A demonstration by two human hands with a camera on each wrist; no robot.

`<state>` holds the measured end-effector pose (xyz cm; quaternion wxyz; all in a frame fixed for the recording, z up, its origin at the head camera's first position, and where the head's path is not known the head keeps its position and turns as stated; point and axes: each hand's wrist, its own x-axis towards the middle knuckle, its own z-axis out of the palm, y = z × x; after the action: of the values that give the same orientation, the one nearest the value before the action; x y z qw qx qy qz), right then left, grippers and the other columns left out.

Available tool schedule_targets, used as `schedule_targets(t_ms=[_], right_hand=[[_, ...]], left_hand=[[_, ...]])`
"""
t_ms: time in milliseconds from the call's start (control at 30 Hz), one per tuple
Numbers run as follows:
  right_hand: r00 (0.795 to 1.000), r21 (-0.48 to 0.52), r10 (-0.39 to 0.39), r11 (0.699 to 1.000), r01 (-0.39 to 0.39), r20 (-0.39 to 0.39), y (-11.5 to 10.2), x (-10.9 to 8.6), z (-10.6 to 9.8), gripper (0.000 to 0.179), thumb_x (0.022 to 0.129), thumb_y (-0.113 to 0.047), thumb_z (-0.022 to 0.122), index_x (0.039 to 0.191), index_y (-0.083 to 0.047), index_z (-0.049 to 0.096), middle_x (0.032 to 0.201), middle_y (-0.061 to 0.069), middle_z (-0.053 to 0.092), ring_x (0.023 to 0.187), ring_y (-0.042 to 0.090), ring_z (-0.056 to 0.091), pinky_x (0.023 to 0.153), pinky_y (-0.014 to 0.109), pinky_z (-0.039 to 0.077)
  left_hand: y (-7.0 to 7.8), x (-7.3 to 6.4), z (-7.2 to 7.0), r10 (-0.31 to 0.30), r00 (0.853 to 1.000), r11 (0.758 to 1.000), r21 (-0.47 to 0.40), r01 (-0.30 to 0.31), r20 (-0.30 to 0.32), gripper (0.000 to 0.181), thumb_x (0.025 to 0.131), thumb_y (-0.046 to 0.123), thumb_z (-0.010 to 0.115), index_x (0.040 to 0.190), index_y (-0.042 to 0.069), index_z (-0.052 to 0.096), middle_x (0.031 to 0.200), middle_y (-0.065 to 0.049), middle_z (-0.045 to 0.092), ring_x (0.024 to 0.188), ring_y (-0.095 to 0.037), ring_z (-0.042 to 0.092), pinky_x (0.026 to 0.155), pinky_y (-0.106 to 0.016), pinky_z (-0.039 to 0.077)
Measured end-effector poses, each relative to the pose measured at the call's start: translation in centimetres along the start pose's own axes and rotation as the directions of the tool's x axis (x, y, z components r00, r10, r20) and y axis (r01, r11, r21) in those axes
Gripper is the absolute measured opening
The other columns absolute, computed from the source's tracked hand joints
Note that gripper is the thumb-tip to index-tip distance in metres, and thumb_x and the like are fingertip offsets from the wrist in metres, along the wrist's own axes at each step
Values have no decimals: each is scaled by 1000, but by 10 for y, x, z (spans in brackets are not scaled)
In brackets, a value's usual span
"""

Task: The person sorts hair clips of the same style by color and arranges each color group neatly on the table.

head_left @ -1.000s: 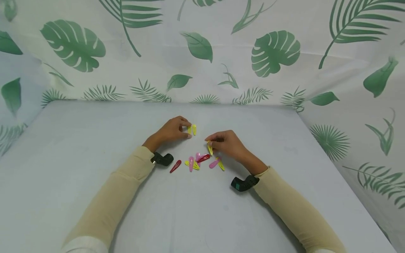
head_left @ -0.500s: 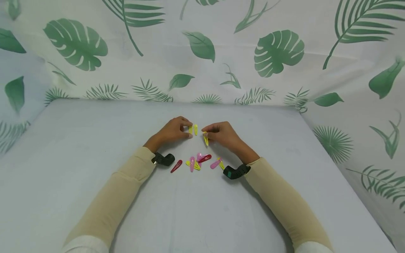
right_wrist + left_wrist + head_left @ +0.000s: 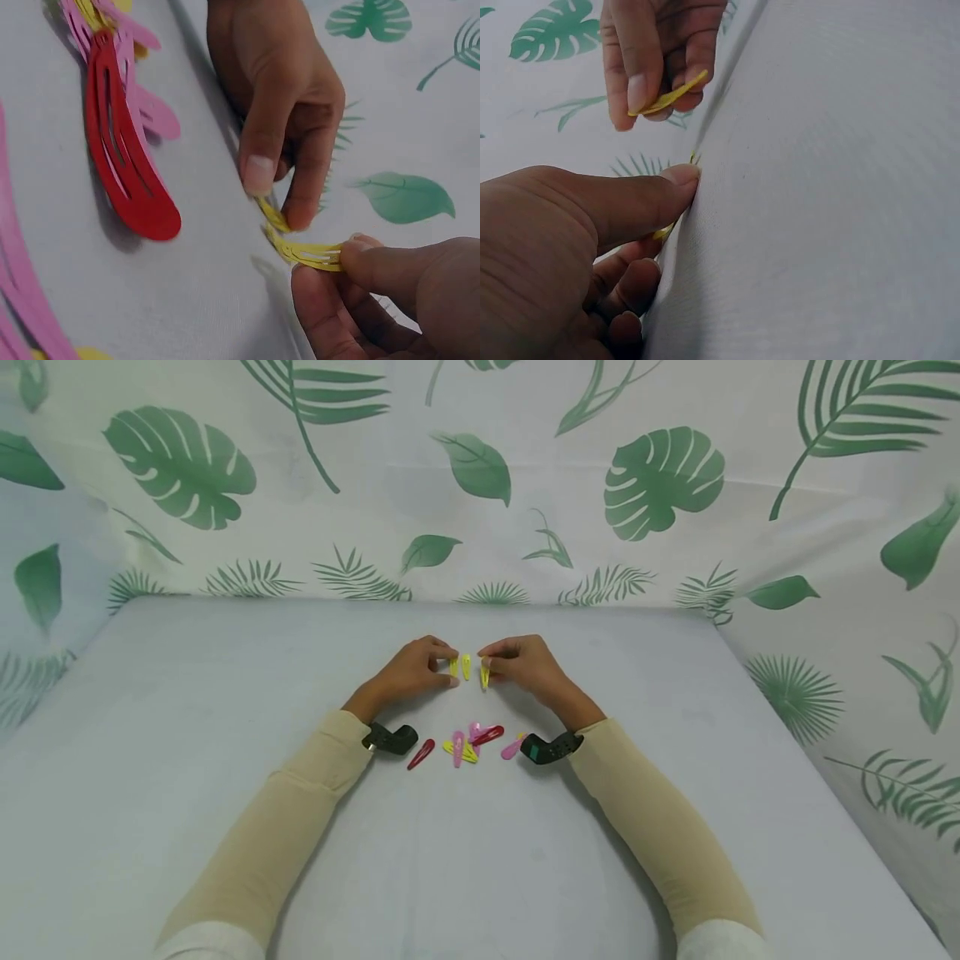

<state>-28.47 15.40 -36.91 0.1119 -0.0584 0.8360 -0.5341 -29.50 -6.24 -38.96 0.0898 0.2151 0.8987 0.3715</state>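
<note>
My right hand [image 3: 522, 664] pinches a yellow snap hair clip [image 3: 319, 256] between thumb and fingers, its narrow end hanging down toward the table. My left hand [image 3: 417, 668] rests at the table, thumb and forefinger at the two ends of another yellow hair clip [image 3: 453, 667]. Between the hands a third yellow clip [image 3: 467, 667] lies upright in the head view, parallel to the left hand's one. In the left wrist view the left thumb covers most of its clip, while the right hand's clip [image 3: 673, 96] shows edge-on above it.
Nearer the body lies a loose group of clips: a red one [image 3: 488, 735] over a pink one, a pink one [image 3: 457, 749] across yellow, and a separate red one [image 3: 422, 754]. Another pink clip [image 3: 513, 748] is partly behind the right wrist camera [image 3: 551, 748]. A leaf-print cloth [image 3: 300, 527] hangs behind.
My right hand has carried its yellow clip away from the group, up and left toward the two yellow clips. The left hand has stayed in place at its clip.
</note>
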Motion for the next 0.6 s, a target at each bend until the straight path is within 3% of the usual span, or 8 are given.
schedule_targets(t_ms=[600], right_hand=[[998,-84,33,996,-37,-46,2,24,8,18,91,-11,69,106,-1,71,102,12,68,80,20,65,70,28,55]], left_hand=[[1,-3,-2,5,1000,1000,-10,-5,-1,49,90,19,71,134,3,58,133,-13,51,101,-24,51,86,-36,43]])
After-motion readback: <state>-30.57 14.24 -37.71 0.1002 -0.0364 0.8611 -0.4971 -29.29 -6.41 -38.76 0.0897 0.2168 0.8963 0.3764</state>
